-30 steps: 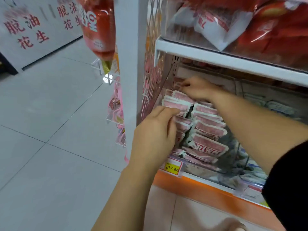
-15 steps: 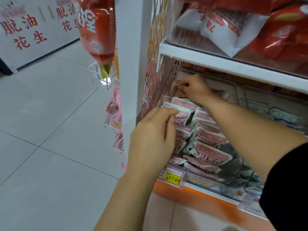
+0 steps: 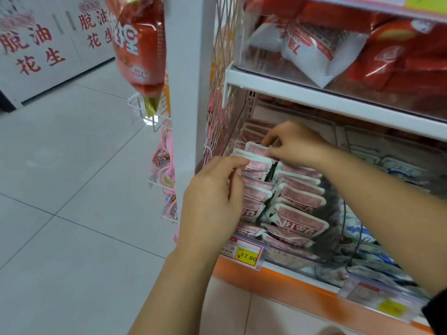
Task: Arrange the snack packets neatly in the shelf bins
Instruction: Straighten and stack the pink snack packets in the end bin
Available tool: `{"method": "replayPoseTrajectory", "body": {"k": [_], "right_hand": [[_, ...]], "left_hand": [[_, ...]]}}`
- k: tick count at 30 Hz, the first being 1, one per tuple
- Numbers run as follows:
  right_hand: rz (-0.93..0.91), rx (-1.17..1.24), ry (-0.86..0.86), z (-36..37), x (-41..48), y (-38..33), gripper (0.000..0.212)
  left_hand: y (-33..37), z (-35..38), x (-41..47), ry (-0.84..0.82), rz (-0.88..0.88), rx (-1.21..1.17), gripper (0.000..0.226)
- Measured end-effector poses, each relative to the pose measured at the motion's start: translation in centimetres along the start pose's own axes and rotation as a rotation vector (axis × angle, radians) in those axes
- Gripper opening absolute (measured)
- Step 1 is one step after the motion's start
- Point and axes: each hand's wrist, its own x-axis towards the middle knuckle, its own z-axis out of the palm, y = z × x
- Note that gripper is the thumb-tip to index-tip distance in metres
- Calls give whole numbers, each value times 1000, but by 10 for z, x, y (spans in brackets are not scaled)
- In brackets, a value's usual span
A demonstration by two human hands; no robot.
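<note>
Your left grip point(image 3: 212, 201) pinches a flat pink-and-white plastic snack packet point(image 3: 259, 166); your right grip point(image 3: 296, 143) pinches another packet point(image 3: 257, 149) farther back.

Pink white-edged snack packets point(image 3: 300, 197) stand in two overlapping rows inside clear shelf bin point(image 3: 285, 258).
</note>
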Motion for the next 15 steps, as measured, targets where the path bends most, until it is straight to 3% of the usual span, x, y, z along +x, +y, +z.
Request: {"method": "replayPoseTrajectory", "body": {"k": [6, 12, 15], "right_hand": [[-36, -156, 100, 15, 8, -9, 7], [-40, -38, 228, 22, 15, -11, 9], [-80, -30, 180, 31, 19, -10, 6]], "left_hand": [[1, -1, 0, 9, -14, -24, 27], [2, 0, 2, 30, -15, -37, 27], [2, 1, 3, 25, -13, -34, 26]]}}
